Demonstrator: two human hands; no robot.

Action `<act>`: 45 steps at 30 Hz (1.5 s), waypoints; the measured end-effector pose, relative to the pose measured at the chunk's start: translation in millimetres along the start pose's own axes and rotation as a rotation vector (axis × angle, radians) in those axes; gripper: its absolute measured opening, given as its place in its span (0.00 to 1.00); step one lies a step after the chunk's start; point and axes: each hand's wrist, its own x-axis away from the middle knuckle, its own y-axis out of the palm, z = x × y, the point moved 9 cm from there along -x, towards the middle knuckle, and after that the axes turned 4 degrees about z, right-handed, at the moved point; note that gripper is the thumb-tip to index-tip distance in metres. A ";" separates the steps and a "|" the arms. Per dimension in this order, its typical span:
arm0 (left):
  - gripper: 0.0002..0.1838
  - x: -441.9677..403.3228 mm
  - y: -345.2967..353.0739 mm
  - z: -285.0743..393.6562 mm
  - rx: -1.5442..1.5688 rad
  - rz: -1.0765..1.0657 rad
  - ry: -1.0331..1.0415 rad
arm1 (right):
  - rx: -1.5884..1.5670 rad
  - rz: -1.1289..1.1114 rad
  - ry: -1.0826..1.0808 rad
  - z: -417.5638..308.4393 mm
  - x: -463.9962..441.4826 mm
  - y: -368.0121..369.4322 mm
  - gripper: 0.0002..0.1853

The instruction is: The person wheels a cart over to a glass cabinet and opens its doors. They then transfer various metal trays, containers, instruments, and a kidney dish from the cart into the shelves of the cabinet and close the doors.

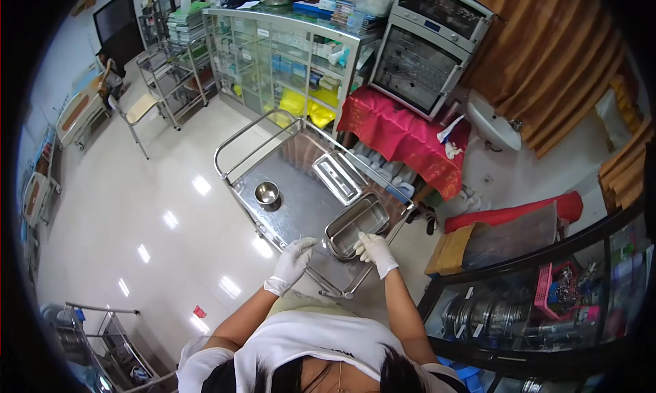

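Note:
My left hand, in a white glove, is over the near edge of the steel trolley. Its fingers are drawn together, and anything between them is too small to make out. Also gloved, my right hand is at the near right rim of an uncovered rectangular metal tray. The fingers of that hand bend inward over the tray, and I cannot make out what they hold, if anything. Beyond the tray lies a long metal lid with a handle. A round steel bowl stands on the trolley's left side.
A glass cabinet and an oven-like steel unit on a red cloth stand behind the trolley. To the right are a sink, a cardboard box and a dark glass-fronted cabinet. A chair, beds and another person are far left.

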 end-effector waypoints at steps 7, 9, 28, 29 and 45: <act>0.15 14.1 11.7 9.8 -0.052 0.018 -0.090 | 0.097 0.012 -0.013 -20.6 -37.7 5.9 0.26; 0.14 16.4 17.3 6.7 0.011 0.033 -0.114 | 0.161 0.040 0.023 -20.4 -43.9 4.0 0.27; 0.14 -47.3 -17.4 -25.8 -0.008 -0.277 0.011 | 0.213 0.358 0.246 -2.4 -56.3 19.7 0.26; 0.14 -45.8 -21.6 -33.4 -0.006 -0.272 -0.017 | 0.205 0.363 0.271 -2.9 -53.2 20.9 0.25; 0.13 -51.7 -21.2 -47.7 0.028 -0.312 -0.065 | 0.236 0.554 0.213 5.4 -43.3 1.1 0.24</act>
